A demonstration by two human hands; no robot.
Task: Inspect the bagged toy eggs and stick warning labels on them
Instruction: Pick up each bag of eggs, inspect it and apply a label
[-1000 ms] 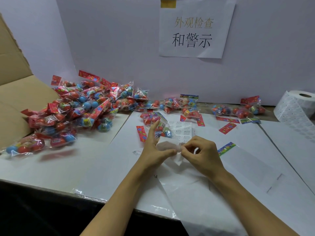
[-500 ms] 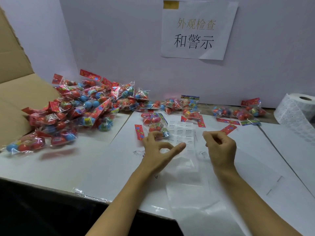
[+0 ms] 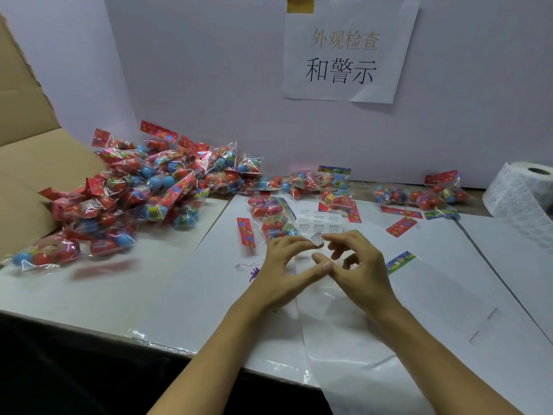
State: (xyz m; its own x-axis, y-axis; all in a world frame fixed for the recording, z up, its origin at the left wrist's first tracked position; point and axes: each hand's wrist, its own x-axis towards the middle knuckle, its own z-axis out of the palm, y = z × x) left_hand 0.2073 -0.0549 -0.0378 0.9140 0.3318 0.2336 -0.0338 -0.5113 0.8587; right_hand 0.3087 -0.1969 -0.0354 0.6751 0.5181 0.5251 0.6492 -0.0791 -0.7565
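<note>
Your left hand (image 3: 281, 265) pinches a peeled label (image 3: 317, 238); right hand (image 3: 356, 265) empty, loosely curled. Curled, it may stick to itself.

Two hands (image 3: 287, 265), one label roll (image 3: 520, 193), one wall sign (image 3: 347, 52), many egg bags (image 3: 143, 193).

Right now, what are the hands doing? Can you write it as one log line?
step: peeling label | left hand: pinches a warning label | right hand: fingers curled beside it, holds nothing visible | label sheet: flat on table | nearest egg bag: unlabelled, waiting
</note>
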